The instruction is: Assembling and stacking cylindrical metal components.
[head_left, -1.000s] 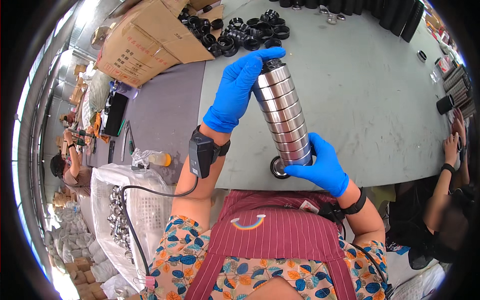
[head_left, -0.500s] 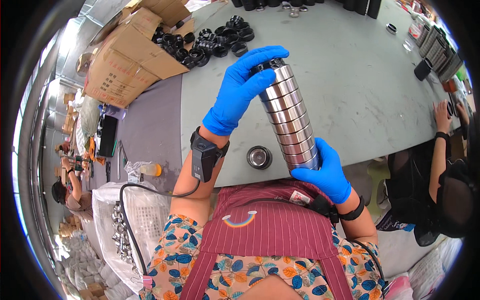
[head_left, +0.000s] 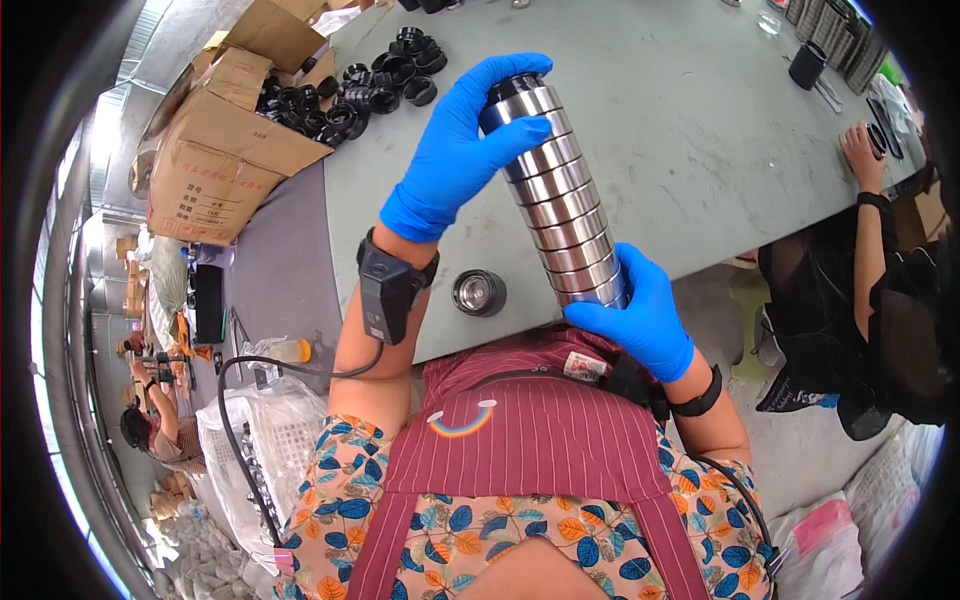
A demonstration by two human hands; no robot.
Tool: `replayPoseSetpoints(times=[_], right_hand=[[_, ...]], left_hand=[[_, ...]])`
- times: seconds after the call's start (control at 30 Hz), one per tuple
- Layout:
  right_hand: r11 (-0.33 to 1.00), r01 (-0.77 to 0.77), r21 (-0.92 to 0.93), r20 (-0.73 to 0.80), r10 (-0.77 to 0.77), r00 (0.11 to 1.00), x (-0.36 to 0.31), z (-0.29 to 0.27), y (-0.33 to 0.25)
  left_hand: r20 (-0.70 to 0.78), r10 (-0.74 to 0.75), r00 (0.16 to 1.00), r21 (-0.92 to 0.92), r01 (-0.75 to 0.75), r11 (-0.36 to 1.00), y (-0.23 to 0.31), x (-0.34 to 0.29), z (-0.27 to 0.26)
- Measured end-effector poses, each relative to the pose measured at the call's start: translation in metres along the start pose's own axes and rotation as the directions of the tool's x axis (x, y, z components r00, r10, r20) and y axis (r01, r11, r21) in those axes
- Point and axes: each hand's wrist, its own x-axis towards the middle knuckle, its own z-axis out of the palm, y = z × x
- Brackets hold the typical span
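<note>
Between my two blue-gloved hands is a long column of stacked silver metal cup lids (head_left: pixel 562 207) with black rims, leaning with its top toward the far left. My left hand (head_left: pixel 462 150) wraps round the far end, thumb across the upper lids and fingers over the black end piece. Cupping the near end, my right hand (head_left: pixel 645 318) has its thumb in front and its fingers round the far side. A single black-rimmed lid (head_left: pixel 479 293) with a shiny centre lies on the table below my left wrist, touched by neither hand.
Black rings (head_left: pixel 395 70) lie in a loose heap beside an open cardboard box (head_left: pixel 225 150) at the far left. A black cup (head_left: pixel 808 65) is at the far right of the grey-green table (head_left: pixel 690 140). Another person's hand (head_left: pixel 862 155) rests at the right edge.
The whole view has shifted, so the table and its things appear farther left and higher. Both hands keep hold of the column, with little change in its tilt.
</note>
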Motion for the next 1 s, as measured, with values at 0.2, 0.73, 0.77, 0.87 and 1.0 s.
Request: replayPoseSetpoints(times=[0.2, 0.73, 0.77, 0.87, 1.0], right_hand=[[0.892, -0.095, 0.442, 0.121, 0.046, 0.992, 0.000, -0.021, 0.015], [0.359, -0.138, 0.923, 0.193, -0.120, 0.974, -0.007, -0.040, 0.048], [0.012, -0.327, 0.945, 0.316, -0.296, 0.901, -0.002, -0.042, 0.049], [-0.042, -0.382, 0.923, 0.343, -0.356, 0.869, 0.004, -0.044, 0.041], [-0.071, -0.403, 0.913, 0.354, -0.358, 0.864, 0.006, -0.050, 0.040]], left_hand=[[0.073, 0.031, 0.997, 0.047, -0.035, 0.998, 0.001, 0.013, -0.001], [0.229, -0.147, 0.962, -0.273, 0.209, 0.939, -0.029, 0.079, 0.051], [0.203, -0.156, 0.967, -0.269, 0.208, 0.941, -0.028, 0.085, 0.057], [0.185, -0.090, 0.979, -0.292, 0.142, 0.946, -0.021, 0.090, 0.066], [0.255, -0.033, 0.967, -0.344, 0.122, 0.931, -0.012, 0.094, 0.075]])
